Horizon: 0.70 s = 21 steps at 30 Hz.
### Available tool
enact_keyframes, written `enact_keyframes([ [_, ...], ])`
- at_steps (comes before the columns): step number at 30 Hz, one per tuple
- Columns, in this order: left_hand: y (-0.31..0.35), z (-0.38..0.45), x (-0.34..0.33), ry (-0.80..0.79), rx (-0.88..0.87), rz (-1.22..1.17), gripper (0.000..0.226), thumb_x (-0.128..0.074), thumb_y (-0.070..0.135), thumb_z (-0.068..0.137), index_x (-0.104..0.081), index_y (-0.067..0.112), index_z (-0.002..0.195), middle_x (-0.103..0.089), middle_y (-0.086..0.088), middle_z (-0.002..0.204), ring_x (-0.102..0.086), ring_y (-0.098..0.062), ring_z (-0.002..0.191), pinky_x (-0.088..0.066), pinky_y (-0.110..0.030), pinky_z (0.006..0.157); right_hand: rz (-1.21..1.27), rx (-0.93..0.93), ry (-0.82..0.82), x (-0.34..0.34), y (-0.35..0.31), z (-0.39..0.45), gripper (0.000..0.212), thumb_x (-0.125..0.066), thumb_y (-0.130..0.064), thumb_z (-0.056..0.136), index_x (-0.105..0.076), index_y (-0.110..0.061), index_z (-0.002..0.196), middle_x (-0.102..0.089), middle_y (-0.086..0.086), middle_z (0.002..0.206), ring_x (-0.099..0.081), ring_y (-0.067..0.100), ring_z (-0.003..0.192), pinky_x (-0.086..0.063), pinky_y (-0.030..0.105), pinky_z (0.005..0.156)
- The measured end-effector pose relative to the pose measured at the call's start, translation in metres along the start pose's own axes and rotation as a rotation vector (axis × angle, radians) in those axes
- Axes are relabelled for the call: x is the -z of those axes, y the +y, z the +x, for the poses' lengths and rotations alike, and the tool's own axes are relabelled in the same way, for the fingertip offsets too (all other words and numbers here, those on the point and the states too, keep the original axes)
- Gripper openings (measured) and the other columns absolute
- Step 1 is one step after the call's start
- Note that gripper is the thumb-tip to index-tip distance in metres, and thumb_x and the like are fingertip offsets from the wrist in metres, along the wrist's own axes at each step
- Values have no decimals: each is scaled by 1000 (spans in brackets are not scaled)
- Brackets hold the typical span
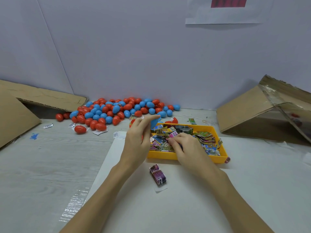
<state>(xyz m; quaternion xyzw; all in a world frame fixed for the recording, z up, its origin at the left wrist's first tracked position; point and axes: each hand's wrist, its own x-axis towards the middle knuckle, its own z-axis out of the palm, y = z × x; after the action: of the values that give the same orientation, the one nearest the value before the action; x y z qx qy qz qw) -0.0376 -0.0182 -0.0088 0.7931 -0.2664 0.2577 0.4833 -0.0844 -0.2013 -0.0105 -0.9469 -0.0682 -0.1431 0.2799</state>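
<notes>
One folded packet (168,141) is pinched by the curled fingers of the right hand (185,145), at the left end of the yellow tray (168,156). Just beside that end the left hand (137,137) holds a blue egg half (154,123) in loosely bent fingers. Red and blue eggs (117,110) lie heaped at the far edge of the table (50,157).

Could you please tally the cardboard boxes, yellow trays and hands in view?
Boxes: 2, one at the left, one at the right
Tray: 1
Hands: 2, left hand and right hand
Total: 5
</notes>
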Motion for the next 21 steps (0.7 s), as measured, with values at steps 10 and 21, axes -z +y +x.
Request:
enact_keyframes([
  [10, 1, 0, 1, -45, 15, 0, 43, -44, 2, 106, -62, 30, 133, -59, 3, 104, -61, -18, 84, -54, -40, 74, 9, 15, -5, 0, -2, 0, 50, -43, -41, 108, -79, -12, 88, -71, 1, 90, -62, 17, 89, -48, 44, 89],
  [21, 4, -2, 1, -76, 14, -5, 41, -44, 5, 106, -63, 30, 133, -60, 4, 108, -63, -18, 83, -53, -42, 74, 77, -4, 218, 9, -5, -4, 35, -65, -2, 96, -70, -22, 124, -75, -4, 93, -65, 7, 84, -52, 18, 77],
])
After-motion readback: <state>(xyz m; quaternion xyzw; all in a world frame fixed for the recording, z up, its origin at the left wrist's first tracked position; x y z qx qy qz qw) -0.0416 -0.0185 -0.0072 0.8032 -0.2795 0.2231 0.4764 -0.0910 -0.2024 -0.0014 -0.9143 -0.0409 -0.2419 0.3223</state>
